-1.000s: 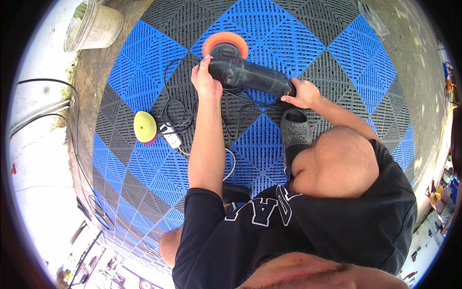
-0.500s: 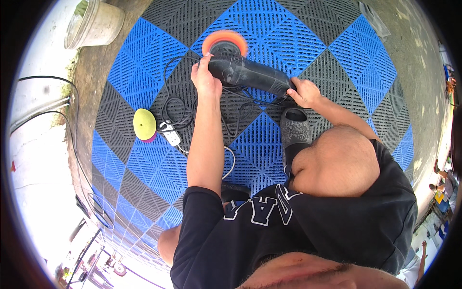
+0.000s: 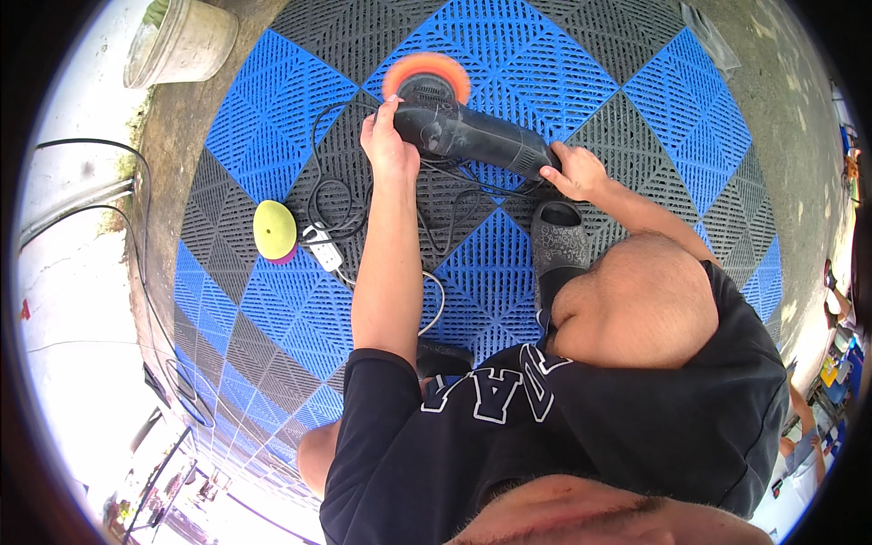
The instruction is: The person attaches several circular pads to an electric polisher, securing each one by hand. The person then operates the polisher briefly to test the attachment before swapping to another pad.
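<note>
A black electric polisher [image 3: 472, 136] with an orange foam pad [image 3: 426, 73] lies on the blue and grey tiled floor mat [image 3: 272, 82]. My left hand [image 3: 386, 145] grips the head of the polisher just behind the pad. My right hand [image 3: 574, 171] holds the rear handle of the machine. Its black cable [image 3: 336, 195] loops over the mat to a white plug adapter [image 3: 322, 250]. A yellow foam pad [image 3: 273, 231] lies to the left, apart from both hands.
A pale bucket [image 3: 182, 41] stands at the top left on the concrete edge. My grey clog [image 3: 559, 250] rests under my right knee. Black hoses [image 3: 91, 209] run along the white ground at left. Assorted items sit at the far right rim.
The polisher and both hands have shifted very slightly; the grip on it stays the same.
</note>
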A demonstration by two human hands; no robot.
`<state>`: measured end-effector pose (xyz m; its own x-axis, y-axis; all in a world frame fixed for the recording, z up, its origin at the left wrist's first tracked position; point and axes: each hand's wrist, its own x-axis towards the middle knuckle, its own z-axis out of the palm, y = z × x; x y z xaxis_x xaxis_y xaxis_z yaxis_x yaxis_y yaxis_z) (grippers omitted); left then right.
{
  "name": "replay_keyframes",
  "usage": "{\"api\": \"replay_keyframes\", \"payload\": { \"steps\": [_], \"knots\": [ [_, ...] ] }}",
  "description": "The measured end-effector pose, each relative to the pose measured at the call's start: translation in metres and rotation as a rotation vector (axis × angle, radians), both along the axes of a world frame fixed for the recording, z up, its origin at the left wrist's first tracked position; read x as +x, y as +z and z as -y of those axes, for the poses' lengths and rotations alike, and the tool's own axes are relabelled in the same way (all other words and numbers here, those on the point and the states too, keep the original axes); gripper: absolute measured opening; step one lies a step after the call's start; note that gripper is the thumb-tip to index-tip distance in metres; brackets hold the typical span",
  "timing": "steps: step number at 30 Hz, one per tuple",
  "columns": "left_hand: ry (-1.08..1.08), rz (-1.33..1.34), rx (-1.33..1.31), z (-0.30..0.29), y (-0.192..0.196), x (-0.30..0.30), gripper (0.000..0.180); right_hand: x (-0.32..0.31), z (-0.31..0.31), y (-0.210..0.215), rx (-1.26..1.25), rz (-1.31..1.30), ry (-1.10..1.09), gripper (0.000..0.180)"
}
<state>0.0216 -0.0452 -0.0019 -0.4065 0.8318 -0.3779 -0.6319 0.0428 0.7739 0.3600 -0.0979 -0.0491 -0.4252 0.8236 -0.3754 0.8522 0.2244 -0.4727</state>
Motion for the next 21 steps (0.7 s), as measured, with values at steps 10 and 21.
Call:
{"api": "replay_keyframes", "payload": {
  "steps": [10, 21],
  "knots": [
    [0.011, 0.005, -0.027, -0.0002, 0.0034, 0.0012, 0.02, -0.0004, -0.0014, 0.0031, 0.01, -0.049, -0.005, 0.08],
    [-0.006, 0.01, -0.006, 0.0004, -0.0005, 0.0007, 0.021, -0.0005, 0.0005, 0.0058, -0.006, -0.02, -0.024, 0.08]
  ]
}}
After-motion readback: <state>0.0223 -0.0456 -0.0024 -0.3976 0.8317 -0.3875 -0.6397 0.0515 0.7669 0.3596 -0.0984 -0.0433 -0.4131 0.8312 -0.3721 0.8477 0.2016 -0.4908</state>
